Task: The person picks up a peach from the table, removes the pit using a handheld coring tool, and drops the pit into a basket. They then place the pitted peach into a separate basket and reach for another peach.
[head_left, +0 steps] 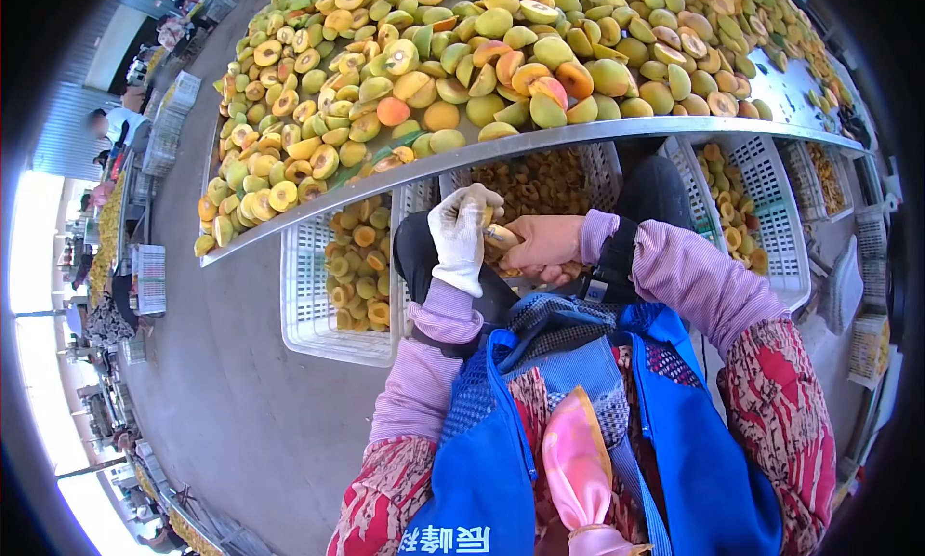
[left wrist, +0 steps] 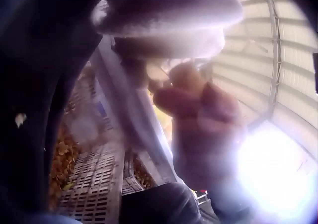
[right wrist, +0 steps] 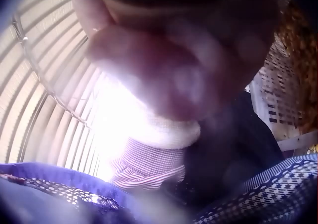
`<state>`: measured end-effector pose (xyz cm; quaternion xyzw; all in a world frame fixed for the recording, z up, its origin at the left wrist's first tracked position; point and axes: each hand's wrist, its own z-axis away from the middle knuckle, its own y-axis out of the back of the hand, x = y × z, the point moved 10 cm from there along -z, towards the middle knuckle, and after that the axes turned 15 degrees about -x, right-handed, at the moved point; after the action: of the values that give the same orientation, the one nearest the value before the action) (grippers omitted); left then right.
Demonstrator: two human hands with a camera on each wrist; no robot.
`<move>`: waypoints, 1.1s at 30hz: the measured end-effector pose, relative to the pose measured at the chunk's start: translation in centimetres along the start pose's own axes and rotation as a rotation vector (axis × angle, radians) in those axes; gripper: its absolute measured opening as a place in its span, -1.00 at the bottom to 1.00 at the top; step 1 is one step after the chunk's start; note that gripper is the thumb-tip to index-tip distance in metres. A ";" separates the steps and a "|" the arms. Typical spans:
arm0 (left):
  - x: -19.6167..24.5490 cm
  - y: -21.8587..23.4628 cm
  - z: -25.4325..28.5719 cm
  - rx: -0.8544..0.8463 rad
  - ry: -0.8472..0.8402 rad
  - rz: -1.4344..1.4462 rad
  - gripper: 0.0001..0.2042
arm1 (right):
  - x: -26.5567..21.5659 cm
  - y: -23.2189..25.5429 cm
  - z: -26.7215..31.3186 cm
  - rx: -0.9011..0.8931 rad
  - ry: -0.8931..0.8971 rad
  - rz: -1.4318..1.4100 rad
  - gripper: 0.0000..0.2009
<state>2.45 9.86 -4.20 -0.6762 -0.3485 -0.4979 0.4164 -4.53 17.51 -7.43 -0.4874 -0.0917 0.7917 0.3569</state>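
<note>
In the head view my left hand (head_left: 457,230), in a white glove, is raised over the lap and grips a yellow peach piece (head_left: 490,213), mostly covered by the fingers. Close beside it, my bare right hand (head_left: 546,245) curls its fingers round a short tool with a pale tan rounded end (head_left: 501,236); I cannot tell its kind. That end points at the gloved hand. Both wrist views are dim and glare-washed: the right hand (left wrist: 189,94) shows as a blur in the left wrist view, and the left glove (right wrist: 171,133) appears in the right wrist view.
A metal table (head_left: 540,135) heaped with halved yellow-green peaches (head_left: 491,65) stands in front. Under its edge are white crates (head_left: 306,305) of peach halves, one crate (head_left: 605,175) holding brownish pieces right beyond the hands. Other tables and a person (head_left: 123,124) are far left.
</note>
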 end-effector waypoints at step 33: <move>11.7 22.4 -1.3 0.606 0.362 -1.533 -0.60 | 12.4 10.7 -6.9 0.447 -0.126 0.828 -0.52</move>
<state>24.86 0.13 2.44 -0.0211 -0.7574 -0.6285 0.1759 -7.15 16.41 -24.99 -0.3454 0.2612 0.8957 0.1011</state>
